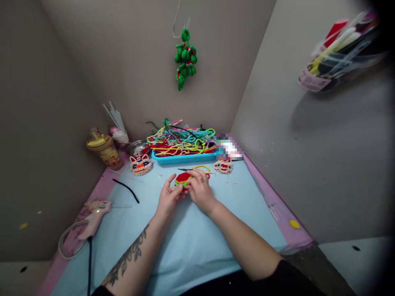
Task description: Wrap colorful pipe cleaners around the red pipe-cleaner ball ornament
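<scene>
A small round craft piece (183,177), red on top with orange and green bands at its edge, is between my hands over the table. It looks made of fuzzy pipe cleaners. My left hand (168,196) grips its near left side with the thumb, the index finger raised. From the right, the fingers of my right hand (201,190) close on the same piece and cover part of it. Just behind lie scissors (184,169) with dark blades and what look like yellow and red handles, partly hidden by my right hand.
A blue tray (185,159) heaped with coloured pipe cleaners stands at the back, between two animal-face pieces (141,165) (222,166). At left are a pink glue gun (96,218), a black pipe cleaner (126,190), a cup (106,152) and a metal bowl (135,147). Blue sheeting (197,246) covers the table.
</scene>
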The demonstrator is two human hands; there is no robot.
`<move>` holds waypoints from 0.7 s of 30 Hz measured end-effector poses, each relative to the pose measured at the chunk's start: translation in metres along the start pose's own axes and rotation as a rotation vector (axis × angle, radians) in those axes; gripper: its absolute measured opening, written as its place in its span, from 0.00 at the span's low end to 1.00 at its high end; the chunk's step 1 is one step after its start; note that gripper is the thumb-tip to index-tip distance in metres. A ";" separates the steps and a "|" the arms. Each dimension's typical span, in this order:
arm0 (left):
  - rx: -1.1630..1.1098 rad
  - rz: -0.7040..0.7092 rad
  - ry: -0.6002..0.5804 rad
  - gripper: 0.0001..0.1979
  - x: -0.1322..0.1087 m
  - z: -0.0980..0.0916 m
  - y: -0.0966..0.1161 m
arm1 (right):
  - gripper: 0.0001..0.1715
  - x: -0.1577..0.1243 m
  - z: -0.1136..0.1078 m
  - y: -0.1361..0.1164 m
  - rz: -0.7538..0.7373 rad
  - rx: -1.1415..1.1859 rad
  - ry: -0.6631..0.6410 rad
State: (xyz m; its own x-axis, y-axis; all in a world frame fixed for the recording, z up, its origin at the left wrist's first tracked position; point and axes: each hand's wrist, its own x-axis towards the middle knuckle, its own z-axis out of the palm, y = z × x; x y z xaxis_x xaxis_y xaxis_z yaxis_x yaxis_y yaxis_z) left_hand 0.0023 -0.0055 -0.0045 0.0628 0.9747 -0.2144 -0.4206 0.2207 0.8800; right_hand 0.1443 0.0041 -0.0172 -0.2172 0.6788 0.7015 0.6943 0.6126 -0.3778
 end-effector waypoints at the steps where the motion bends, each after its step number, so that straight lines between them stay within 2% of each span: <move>1: 0.007 0.004 0.002 0.45 0.000 0.000 -0.001 | 0.08 0.000 0.000 0.000 -0.008 -0.009 0.003; 6: -0.024 -0.003 0.014 0.43 0.000 0.002 -0.002 | 0.09 -0.003 0.003 -0.005 -0.054 -0.057 0.008; 10: -0.133 -0.083 0.024 0.39 0.004 0.000 -0.002 | 0.09 -0.006 0.005 -0.010 -0.070 -0.078 0.017; 16: -0.210 -0.078 -0.044 0.35 0.008 -0.005 -0.008 | 0.09 -0.010 0.011 -0.018 -0.147 -0.061 0.003; 21: -0.180 -0.074 0.017 0.27 0.007 -0.004 -0.005 | 0.07 -0.006 0.005 -0.013 -0.131 0.035 0.044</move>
State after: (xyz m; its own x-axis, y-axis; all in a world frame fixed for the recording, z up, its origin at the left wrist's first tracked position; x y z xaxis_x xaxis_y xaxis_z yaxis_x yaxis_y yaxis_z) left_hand 0.0009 0.0006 -0.0120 0.0851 0.9549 -0.2846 -0.5704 0.2809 0.7718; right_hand 0.1334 -0.0058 -0.0200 -0.2738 0.5742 0.7716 0.6372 0.7092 -0.3016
